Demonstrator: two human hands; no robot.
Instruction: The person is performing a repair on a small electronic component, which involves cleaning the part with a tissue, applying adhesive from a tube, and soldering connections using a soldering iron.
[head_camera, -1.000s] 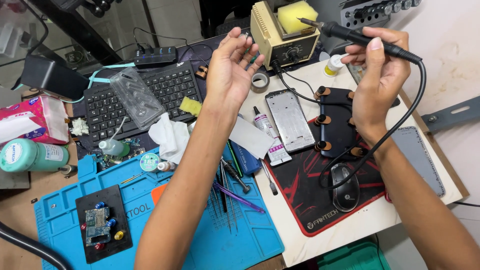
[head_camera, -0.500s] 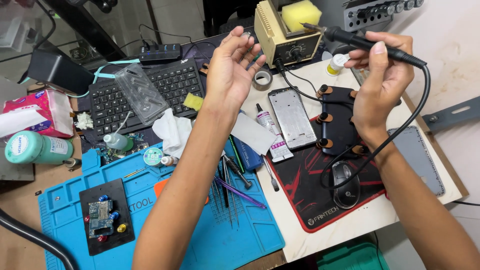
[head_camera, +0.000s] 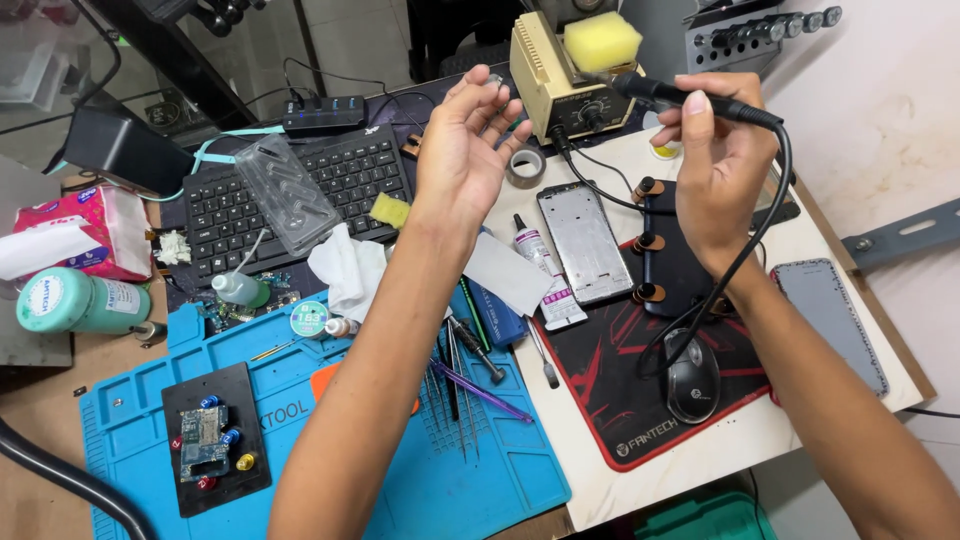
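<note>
Right hand (head_camera: 722, 170) pinches a slim black soldering iron (head_camera: 700, 100), tip on the yellow sponge (head_camera: 601, 42). Left hand (head_camera: 465, 155) raised, fingertips pinching something tiny; can't tell what.

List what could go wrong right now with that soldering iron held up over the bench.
1. The soldering iron in the right hand points toward the left hand, whose fingertips pinch a tiny part; a slip might burn them.
2. Its cord loops down over the mouse and could snag.
3. The small part, if dropped, could vanish among the tweezers on the blue mat.
</note>
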